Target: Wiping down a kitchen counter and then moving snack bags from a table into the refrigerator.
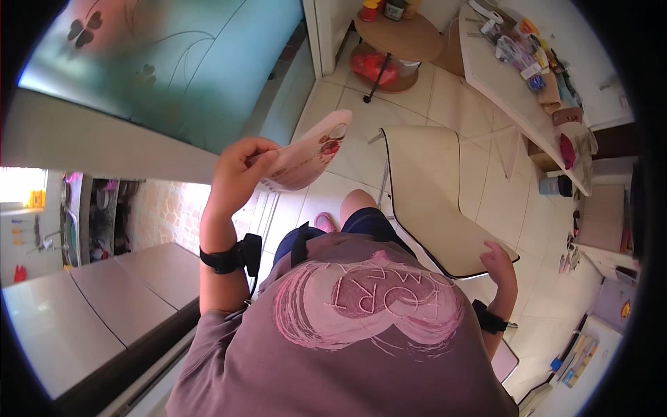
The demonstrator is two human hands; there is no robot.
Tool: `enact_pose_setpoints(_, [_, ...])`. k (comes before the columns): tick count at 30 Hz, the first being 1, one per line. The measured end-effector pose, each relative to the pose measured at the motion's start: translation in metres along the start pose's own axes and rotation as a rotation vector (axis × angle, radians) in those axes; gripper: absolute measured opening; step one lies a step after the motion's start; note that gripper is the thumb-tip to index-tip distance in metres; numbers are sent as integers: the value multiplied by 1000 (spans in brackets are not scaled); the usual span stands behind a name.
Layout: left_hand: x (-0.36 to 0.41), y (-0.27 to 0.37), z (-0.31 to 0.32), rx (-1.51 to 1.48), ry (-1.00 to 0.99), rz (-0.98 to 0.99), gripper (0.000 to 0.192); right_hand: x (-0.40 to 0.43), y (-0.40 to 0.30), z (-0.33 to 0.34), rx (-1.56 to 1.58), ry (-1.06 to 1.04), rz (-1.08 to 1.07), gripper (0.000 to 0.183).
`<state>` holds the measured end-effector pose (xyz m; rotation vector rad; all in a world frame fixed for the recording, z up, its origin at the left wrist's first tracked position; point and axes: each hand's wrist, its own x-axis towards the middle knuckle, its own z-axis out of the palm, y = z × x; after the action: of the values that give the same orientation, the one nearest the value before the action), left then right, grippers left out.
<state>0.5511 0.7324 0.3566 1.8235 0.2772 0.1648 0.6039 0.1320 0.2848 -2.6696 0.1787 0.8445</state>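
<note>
My left hand [245,169] holds a thin pink printed sheet or flat packet [312,156] by its near left edge, thumb on top. Fruit and a halved coconut are pictured on it, beside some writing. The far end of this pink piece curls up over the floor tiles. My right hand [497,260] is at the right with its fingers partly bent, over the lower end of a cream chair [427,193] with dark edging. Whether it touches the chair, I cannot tell. Nothing shows in that hand. Both wrists or forearms wear black straps.
A two-tiered round wooden trolley [398,36] stands ahead, a red plastic bag [372,68] on its lower shelf. A long white table [500,88] with assorted items runs along the right. To the left are a frosted glass panel [208,68] and a glossy cabinet [99,302].
</note>
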Motion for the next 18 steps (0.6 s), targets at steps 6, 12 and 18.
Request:
enact_pose_setpoints(6, [65, 1, 10, 40, -184, 64, 10, 10, -191, -21, 147, 36, -387, 43])
enact_pose_setpoints(12, [146, 33, 25, 105, -395, 58, 9, 99, -318, -36, 429, -128, -861, 54])
enact_pose_setpoints(18, [236, 60, 30, -41, -479, 23, 13, 173, -405, -50, 892, -386, -869, 42])
